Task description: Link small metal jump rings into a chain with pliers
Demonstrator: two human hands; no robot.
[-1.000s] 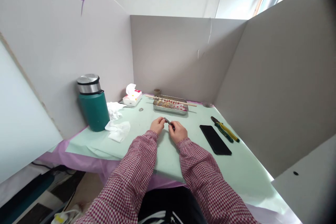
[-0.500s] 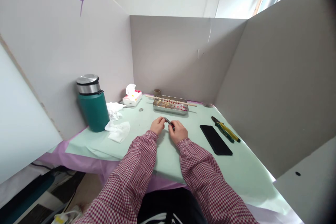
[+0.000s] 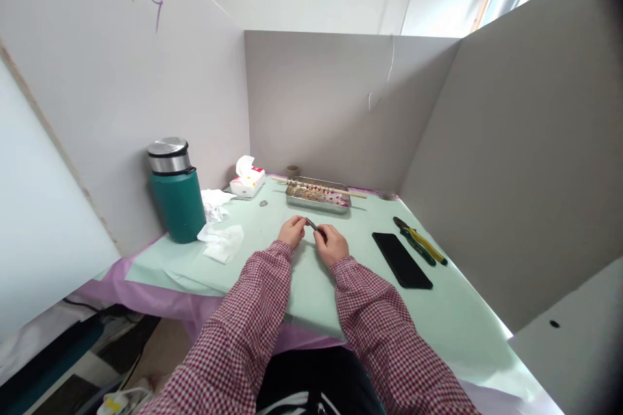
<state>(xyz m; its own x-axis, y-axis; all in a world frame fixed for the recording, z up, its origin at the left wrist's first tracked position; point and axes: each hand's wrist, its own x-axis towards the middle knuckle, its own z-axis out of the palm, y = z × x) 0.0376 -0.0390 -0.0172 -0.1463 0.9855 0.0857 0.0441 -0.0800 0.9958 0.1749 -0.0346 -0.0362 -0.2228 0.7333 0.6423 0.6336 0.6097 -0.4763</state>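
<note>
Both my hands rest on the pale green table cover (image 3: 272, 253), close together in the middle. My left hand (image 3: 292, 231) and my right hand (image 3: 331, 244) are both closed in a pinch on a small dark metal tool (image 3: 312, 225) that spans the gap between them. I cannot make out what kind of tool it is. Just beyond them stands a shallow metal tray (image 3: 318, 194) holding several small beads, with a thin wooden stick (image 3: 335, 190) laid across its rim.
A green flask (image 3: 176, 193) stands at the left, with crumpled tissues (image 3: 221, 241) and a tissue pack (image 3: 247, 181) beside it. A black phone (image 3: 402, 259) and yellow-handled pliers (image 3: 419, 241) lie at the right. Grey partition walls close in three sides.
The hands and the tool stay where they were. Only the view has shifted slightly.
</note>
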